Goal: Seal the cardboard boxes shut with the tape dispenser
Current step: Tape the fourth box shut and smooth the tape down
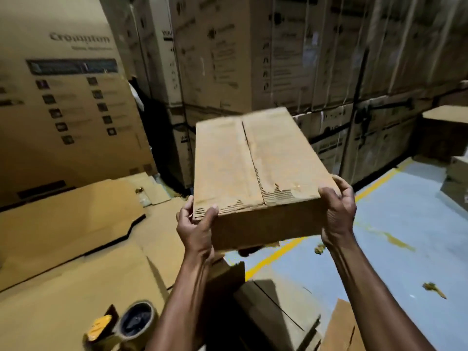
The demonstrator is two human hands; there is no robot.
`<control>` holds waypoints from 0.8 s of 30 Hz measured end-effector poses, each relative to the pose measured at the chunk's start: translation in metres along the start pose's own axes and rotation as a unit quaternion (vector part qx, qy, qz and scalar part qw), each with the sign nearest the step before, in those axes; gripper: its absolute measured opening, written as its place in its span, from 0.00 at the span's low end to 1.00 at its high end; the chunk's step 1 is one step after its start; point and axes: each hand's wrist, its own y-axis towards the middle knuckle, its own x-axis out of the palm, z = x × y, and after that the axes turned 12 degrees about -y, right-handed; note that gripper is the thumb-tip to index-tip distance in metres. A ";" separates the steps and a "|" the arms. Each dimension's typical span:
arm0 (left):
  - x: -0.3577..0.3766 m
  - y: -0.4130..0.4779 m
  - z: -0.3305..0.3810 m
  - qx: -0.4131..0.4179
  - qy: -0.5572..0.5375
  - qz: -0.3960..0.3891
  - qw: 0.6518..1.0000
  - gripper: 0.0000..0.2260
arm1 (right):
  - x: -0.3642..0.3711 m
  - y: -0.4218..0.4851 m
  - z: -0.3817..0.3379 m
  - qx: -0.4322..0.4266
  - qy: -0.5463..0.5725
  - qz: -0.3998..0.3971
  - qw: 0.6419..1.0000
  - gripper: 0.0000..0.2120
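Note:
I hold a brown cardboard box (255, 171) up in the air in front of me, its two top flaps folded down with a bare seam running along the middle. My left hand (197, 224) grips its near left corner, thumb on top. My right hand (338, 209) grips the near right corner, fingers curled over the edge. The tape dispenser (121, 325), yellow and black with a roll of brown tape, lies on flattened cardboard at the bottom left, away from both hands.
Flattened cardboard sheets (76, 249) cover the floor on the left. Another box (276, 312) sits low between my arms. Tall stacks of printed cartons (278, 59) wall off the back. Grey floor with a yellow line (374, 183) lies to the right.

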 end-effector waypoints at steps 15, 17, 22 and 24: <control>-0.110 -0.039 0.241 0.229 0.097 -0.147 0.957 0.33 | 0.093 -0.212 -0.010 0.175 0.189 -0.104 0.961 0.32; -0.129 -0.059 0.264 0.238 0.121 -0.154 0.951 0.31 | 0.093 -0.243 -0.010 0.189 0.206 -0.108 0.954 0.31; -0.197 -0.108 0.322 0.286 0.165 -0.157 0.931 0.31 | 0.101 -0.334 -0.006 0.222 0.231 -0.136 0.938 0.29; -0.228 -0.124 0.347 0.297 0.174 -0.142 0.928 0.31 | 0.108 -0.373 -0.009 0.230 0.230 -0.148 0.934 0.33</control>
